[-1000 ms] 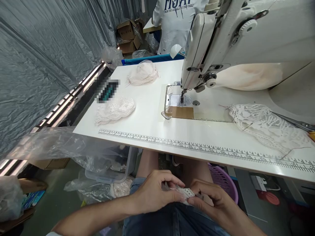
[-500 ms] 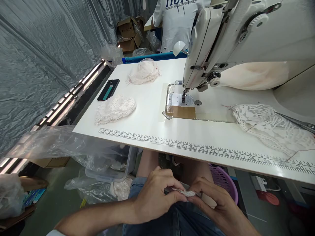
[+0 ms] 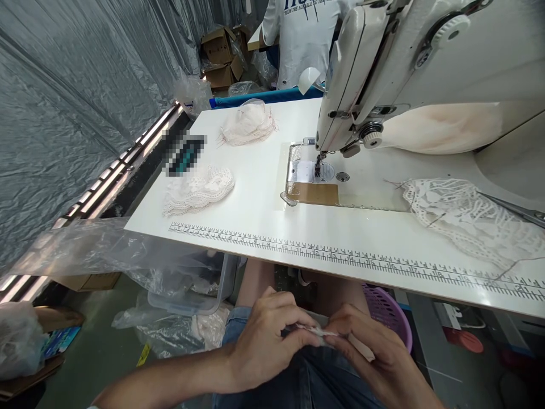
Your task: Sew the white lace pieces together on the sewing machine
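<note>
Sewing table | clear bin: plastic bags | left hand, right hand pinch lace strip

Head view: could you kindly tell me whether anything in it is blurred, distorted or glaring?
In the head view, a pixelated patch hides something on the table; wide-angle distortion stretches the sewing machine toward the corner; light is even, with mild tabletop sheen; the lace strip pinched between left hand and right hand looks slightly soft.
</note>
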`<state>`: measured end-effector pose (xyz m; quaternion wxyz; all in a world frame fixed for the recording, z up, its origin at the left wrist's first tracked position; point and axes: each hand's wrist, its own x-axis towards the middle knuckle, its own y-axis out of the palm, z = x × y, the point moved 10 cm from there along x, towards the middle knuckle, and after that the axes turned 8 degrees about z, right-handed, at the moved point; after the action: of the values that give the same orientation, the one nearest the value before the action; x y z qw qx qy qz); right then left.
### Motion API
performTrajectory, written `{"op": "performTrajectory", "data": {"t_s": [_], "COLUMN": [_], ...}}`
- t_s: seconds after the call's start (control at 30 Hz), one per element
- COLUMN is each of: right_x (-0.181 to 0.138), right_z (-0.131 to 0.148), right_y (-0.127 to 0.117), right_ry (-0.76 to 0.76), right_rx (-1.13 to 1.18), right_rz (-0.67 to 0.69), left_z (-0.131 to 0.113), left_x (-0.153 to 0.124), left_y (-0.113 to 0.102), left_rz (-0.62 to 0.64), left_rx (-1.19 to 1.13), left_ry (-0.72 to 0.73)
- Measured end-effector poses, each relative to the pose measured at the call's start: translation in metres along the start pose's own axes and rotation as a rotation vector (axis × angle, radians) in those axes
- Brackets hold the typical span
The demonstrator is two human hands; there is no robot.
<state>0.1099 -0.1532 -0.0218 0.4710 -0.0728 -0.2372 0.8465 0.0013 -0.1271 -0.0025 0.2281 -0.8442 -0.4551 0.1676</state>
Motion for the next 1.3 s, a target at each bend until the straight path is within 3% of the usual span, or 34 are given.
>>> {"op": "performTrajectory", "data": {"t_s": [0.23,0.37,0.57,0.73,0.9,1.3], "right_x": [-0.009,-0.013,-0.015,-0.017,-0.020,-0.016], "right_z": [0.027,0.028,0.034,0.033,0.030,0.031], "right_y": [-0.008,-0.006,-0.008,-0.007,-0.006,-0.009], "right_ry": [-0.215,-0.253,-0.293,-0.301,-0.324,-0.302], "right_rx": [-0.310,-0.336,-0.353,-0.350,-0.361,-0.346], "right_rz": [-0.123,-0.129,-0.172,-0.179,-0.180,-0.192], "left_z": [-0.027,-0.037,-0.058,-0.067,-0.068,-0.070], "left_x": [-0.010,-0.022,-0.038,-0.052,-0.056,-0.053], "left_y": [-0.009,-0.009,0.001,0.008,0.014,0.008], "left_rz": [-0.209,-0.293,-0.292,-0.418,-0.417,-0.447], "left_rx": [0.233,0.305,0.502,0.627,0.661,0.614], "left_ry": [0.320,0.486,0.719,0.878,0.943,0.912]}}
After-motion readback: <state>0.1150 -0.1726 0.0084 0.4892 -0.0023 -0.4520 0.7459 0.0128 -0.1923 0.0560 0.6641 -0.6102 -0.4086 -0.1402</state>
